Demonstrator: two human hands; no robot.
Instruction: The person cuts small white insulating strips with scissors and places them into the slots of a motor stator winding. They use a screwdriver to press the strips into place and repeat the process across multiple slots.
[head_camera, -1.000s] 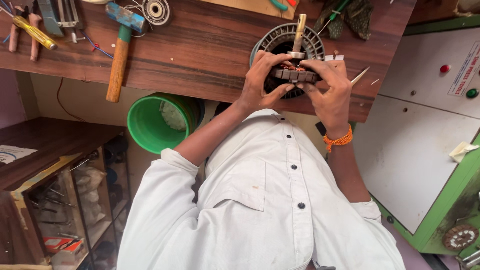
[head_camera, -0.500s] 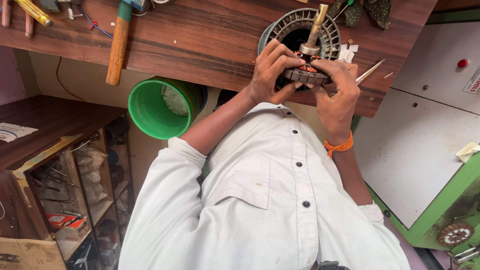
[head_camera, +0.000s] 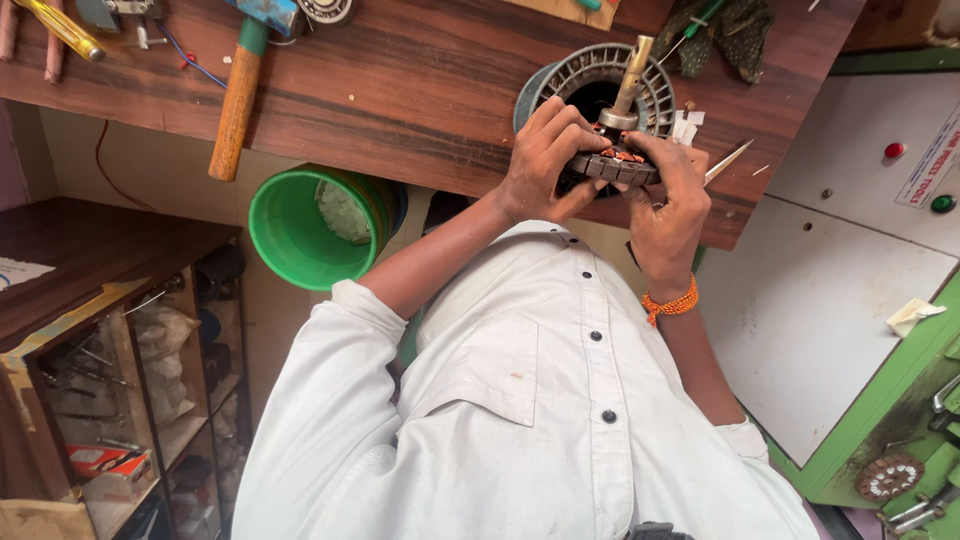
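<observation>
Green bucket (head_camera: 300, 235) under bench (head_camera: 420, 110) edge, pale wadding inside. Wooden-handled hammer (head_camera: 240, 95) lies on bench at left. Left hand (head_camera: 545, 160) and right hand (head_camera: 665, 205), fingers (head_camera: 560, 125) clenched round motor armature (head_camera: 615, 160) (copper windings, shaft pointing up), held over grey finned housing (head_camera: 600, 75). White cabinet (head_camera: 830, 300) at right.

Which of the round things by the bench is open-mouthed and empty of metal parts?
The green bucket under the bench edge, left of the hands; the grey finned motor housing sits on the bench behind the wound core.
</observation>
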